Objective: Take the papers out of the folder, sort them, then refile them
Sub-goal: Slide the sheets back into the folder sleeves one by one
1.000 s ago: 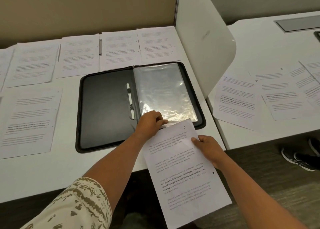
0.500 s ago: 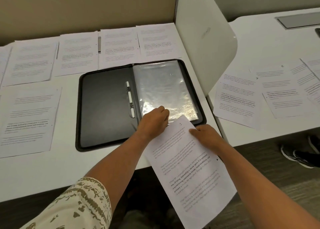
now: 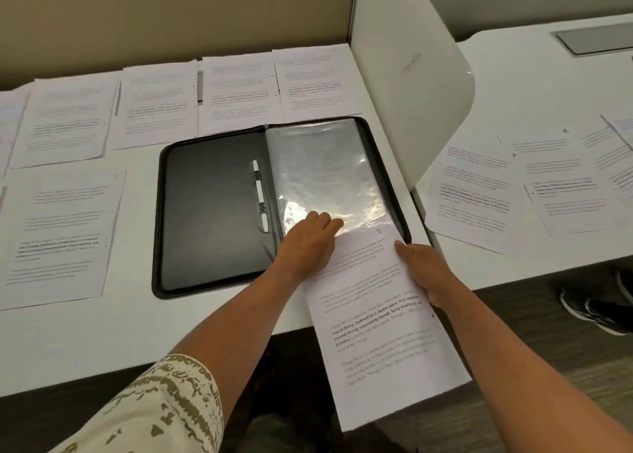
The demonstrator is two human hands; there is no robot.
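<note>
**Sheet 1 at the mouth of the sleeve**

We see the black folder point(image 3: 212, 212) lying open on the white desk point(image 3: 137, 332), its clear sleeve point(image 3: 325, 171) filling the right half beside the white clip point(image 3: 259, 195). The sheet point(image 3: 383, 332) marked "1" lies with its top edge at the sleeve's near end and its lower part hanging past the desk edge. Our left hand point(image 3: 308, 243) rests at the sleeve's near edge, fingers curled over the sheet's top left corner; whether they pinch the plastic or only press it we cannot tell. Our right hand point(image 3: 424, 271) holds the sheet's right edge, fingers bent around it. Other printed papers point(image 3: 157, 103) lie in rows beyond and left of the folder. Past the white divider point(image 3: 411, 86), more pages point(image 3: 472, 192) lie on the next desk point(image 3: 534, 75). A shoe point(image 3: 596, 312) shows on the floor.
</note>
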